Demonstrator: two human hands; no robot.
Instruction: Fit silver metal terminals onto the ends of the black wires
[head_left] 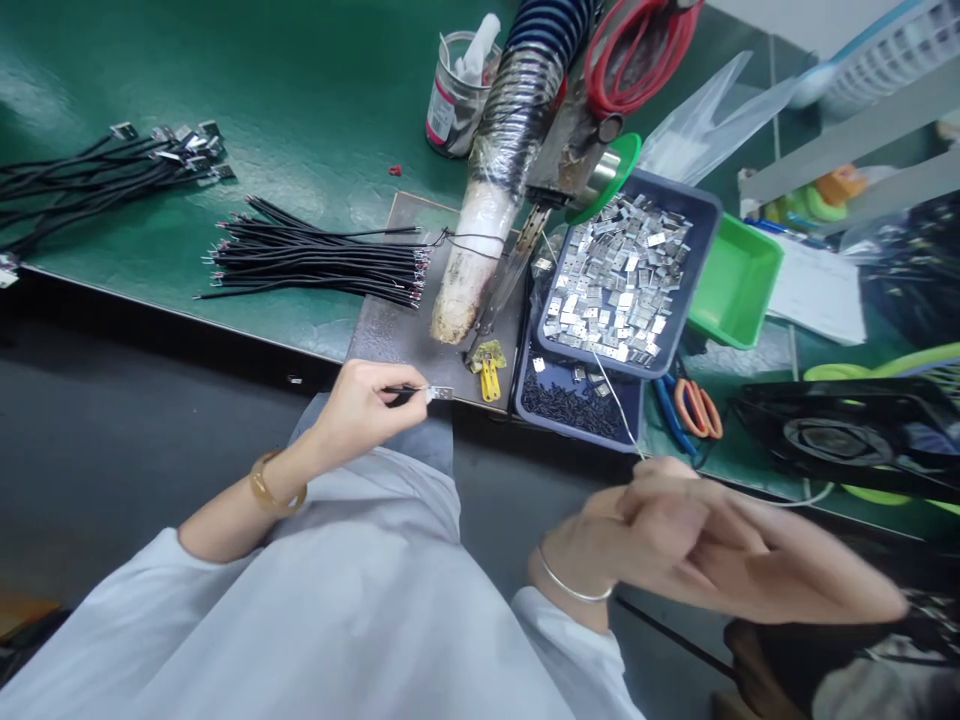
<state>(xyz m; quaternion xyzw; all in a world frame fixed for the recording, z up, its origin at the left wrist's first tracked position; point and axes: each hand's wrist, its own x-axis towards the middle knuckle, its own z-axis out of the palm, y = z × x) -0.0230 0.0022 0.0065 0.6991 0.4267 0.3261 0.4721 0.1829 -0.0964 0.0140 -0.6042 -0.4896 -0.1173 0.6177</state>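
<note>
My left hand (367, 405) is closed in a pinch on a black wire with a small metal connector (441, 393) at its tip, held over the near edge of a dark work plate (390, 330). My right hand (675, 535) is lower right above my lap, smeared by motion, its fingers pressed together. A thin silvery wire (619, 405) runs from the blue tray down into this hand and comes out again to the right. The blue tray (701, 215) holds several small metal shells.
A bundle of black wires (315, 262) lies left of the plate, and another bundle (97, 175) lies at the far left. A wrapped hose nozzle (480, 250) rests on the plate beside yellow clips (489, 365). Orange-handled scissors (694, 408), a green bin (739, 280), a jar (456, 95) and a black fan (847, 430) stand around.
</note>
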